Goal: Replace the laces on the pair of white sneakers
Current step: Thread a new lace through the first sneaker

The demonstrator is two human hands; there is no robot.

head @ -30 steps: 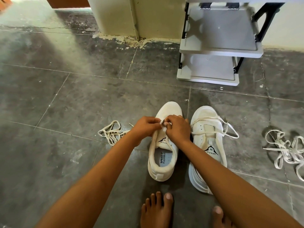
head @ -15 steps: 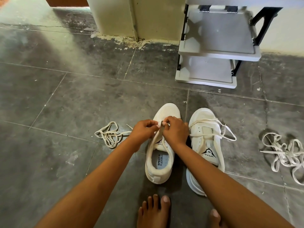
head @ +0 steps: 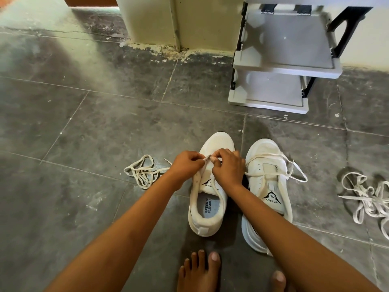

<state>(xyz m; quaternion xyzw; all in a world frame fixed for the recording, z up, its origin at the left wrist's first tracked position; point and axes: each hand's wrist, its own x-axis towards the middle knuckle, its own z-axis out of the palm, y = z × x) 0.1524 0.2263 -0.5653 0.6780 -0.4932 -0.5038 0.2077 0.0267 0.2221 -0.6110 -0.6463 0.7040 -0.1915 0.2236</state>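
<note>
Dark grey floor tiles (head: 84, 123) are seen, w/ a grey rack (head: 284, 66) set by the wall; 2 of its shelves are shown. 2 white sneakers are placed side by side on the floor, toes pointed away. Inside the L sneaker (head: 216, 144) a printed insole is seen. Over its front, a lace end (head: 207, 159) is pinched by the left hand (head: 187, 164) and the right hand (head: 228, 167), fingers curled tight. The R sneaker (head: 265, 152) is threaded w/ a loose lace (head: 294, 173). 2 lace piles are left on the floor: 1 lace pile on the left (head: 141, 173), 1 lace pile on the right (head: 366, 199).
</note>
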